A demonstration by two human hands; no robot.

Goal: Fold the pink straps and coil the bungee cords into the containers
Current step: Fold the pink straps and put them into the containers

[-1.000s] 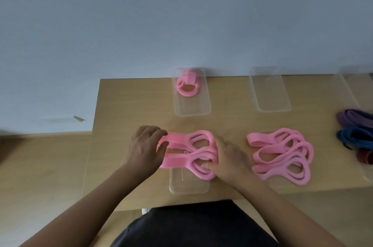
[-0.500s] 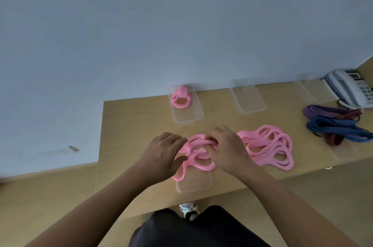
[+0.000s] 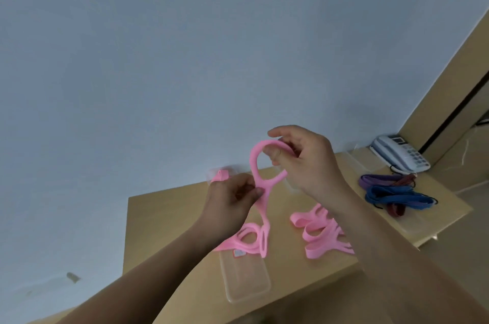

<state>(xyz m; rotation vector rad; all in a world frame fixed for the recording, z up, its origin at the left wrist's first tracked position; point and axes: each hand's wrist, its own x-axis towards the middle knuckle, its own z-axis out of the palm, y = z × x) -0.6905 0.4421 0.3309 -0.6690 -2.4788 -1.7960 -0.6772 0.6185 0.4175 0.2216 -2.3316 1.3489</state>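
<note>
**A pink strap is held up over the table**

A pink strap (image 3: 254,162) is held up in the air by both hands. Its top loop is pinched by the right hand (image 3: 307,162), with the thumb and fingers curled round it. Its thin middle is pinched lower down by the left hand (image 3: 227,204).

The strap's bottom end hangs down to more pink loops (image 3: 244,243). These lie over the far end of a clear box (image 3: 246,278) near the front edge of the table (image 3: 164,217).

A heap (image 3: 317,231) of pink straps is seen on the table to the right of the box, partly hidden by the right arm. A rolled strap (image 3: 219,175) peeks out just behind the left hand, at the far edge.

Blue, purple and red cords (image 3: 397,198) are piled near the right edge, well apart from the heap. A phone (image 3: 399,155) is set behind them, by the wall.
</note>
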